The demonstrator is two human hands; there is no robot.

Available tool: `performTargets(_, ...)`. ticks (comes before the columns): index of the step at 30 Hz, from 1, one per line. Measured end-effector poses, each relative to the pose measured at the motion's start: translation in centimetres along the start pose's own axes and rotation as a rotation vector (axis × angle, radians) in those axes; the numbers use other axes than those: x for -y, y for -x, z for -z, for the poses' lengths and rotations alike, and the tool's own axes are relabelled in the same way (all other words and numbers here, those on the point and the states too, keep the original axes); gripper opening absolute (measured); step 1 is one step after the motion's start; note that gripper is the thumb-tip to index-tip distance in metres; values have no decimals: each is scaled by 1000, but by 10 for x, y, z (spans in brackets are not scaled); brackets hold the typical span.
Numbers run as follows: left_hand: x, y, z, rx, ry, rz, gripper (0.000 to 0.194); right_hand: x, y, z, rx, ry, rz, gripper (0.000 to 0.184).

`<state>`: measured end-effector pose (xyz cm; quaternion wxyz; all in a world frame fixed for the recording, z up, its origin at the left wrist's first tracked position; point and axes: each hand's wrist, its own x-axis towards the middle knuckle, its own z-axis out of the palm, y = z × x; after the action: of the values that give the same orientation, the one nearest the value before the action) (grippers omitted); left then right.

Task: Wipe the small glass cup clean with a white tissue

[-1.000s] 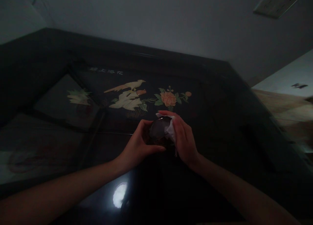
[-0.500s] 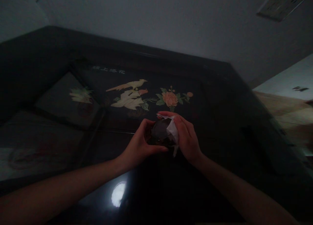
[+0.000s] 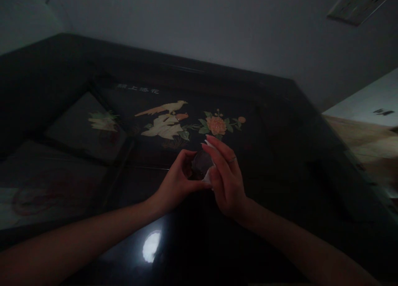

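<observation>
Our left hand [image 3: 176,174] curls round a dark, round, glassy-looking object [image 3: 200,163], over a glossy black tabletop [image 3: 186,240]; we cannot tell whether they touch. We should keep that grip steady. Rightward, we pinch crumpled white tissue-like material [image 3: 208,176] against its side with our right hand [image 3: 226,176], fingers close together; even, light pressure suits it best.

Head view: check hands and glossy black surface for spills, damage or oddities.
Nothing looks spilled or broken. The bright white patch on the glossy black surface stands out, but is probably reflected light. The left hand holds a round dark object; the right hand holds white tissue-like material against it. Dimness could hide scratches.
</observation>
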<state>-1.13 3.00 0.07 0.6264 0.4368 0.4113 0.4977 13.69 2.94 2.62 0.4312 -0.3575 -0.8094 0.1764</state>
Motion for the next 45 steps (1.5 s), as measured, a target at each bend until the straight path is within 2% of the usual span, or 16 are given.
performTargets(2,1,0,1,3,-24,-13,60,0,-1,1,16,23,33,46)
performTargets(4,1,2,1,31,-22,-8,62,0,-3,2,-1,-42,-16,42)
performTargets(8,-1,4,2,78,-28,11,64,-3,-11,5,-69,-333,-317,36)
performTargets(11,-4,5,1,104,-25,16,65,-6,-17,5,-49,-575,-567,37)
performTargets(14,-5,4,1,121,-9,7,65,-6,-19,5,-15,-680,-695,40)
performTargets(16,-5,4,1,120,-2,13,65,-5,-16,6,-56,-593,-623,39)
performTargets(18,-3,3,1,115,4,22,66,-3,-12,7,-87,-406,-406,37)
performTargets(21,1,2,2,100,0,1,63,-2,-6,8,-30,-104,-14,33)
performTargets(24,4,2,2,78,-33,-35,56,-2,-5,9,18,71,186,37)
performTargets(26,5,2,2,73,-43,-39,55,-2,-6,8,30,84,195,39)
performTargets(28,4,2,2,81,-30,-27,57,0,-8,8,24,12,121,39)
performTargets(32,0,4,2,105,-24,13,62,0,-14,8,-44,-276,-239,35)
performTargets(35,-3,5,1,121,-16,20,63,-3,-18,8,-27,-505,-517,36)
performTargets(38,-5,5,0,125,0,33,64,-6,-17,6,-37,-604,-620,37)
performTargets(40,-5,4,0,114,0,49,65,-6,-13,5,-87,-531,-542,38)
performTargets(45,2,1,2,97,-15,-10,62,-2,-4,7,-32,-71,-6,36)
